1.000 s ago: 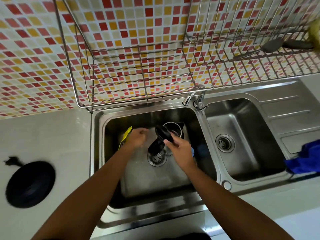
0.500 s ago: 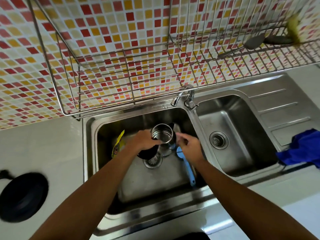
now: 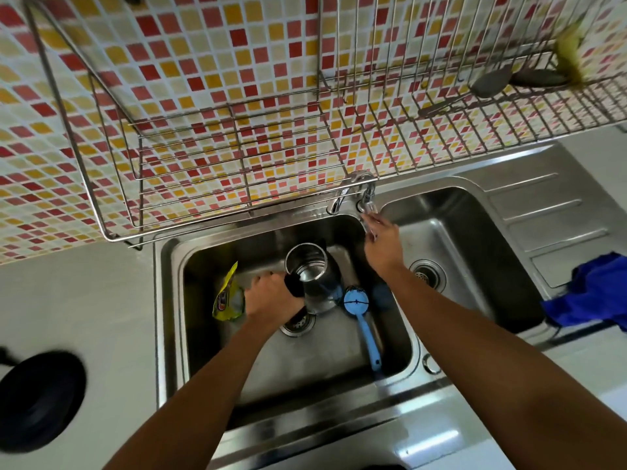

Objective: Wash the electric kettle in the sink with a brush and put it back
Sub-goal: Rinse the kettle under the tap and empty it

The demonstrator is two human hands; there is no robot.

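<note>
In a steel sink (image 3: 163, 317), left hand (image 3: 271, 296) grips the kettle (image 3: 322, 293) mouth-up for water; right hand (image 3: 381, 247) at the tap (image 3: 353, 184), grip unclear.

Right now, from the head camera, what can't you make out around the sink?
Head view only:
- The right hand at the tap: its fingers are motion-blurred, so grip and water flow are unclear.
- The kettle handle: mostly covered by the gripping left hand.
- The black base on the counter: blurred and cut off by the left edge.
- The yellow pouch label: too small to read.
</note>
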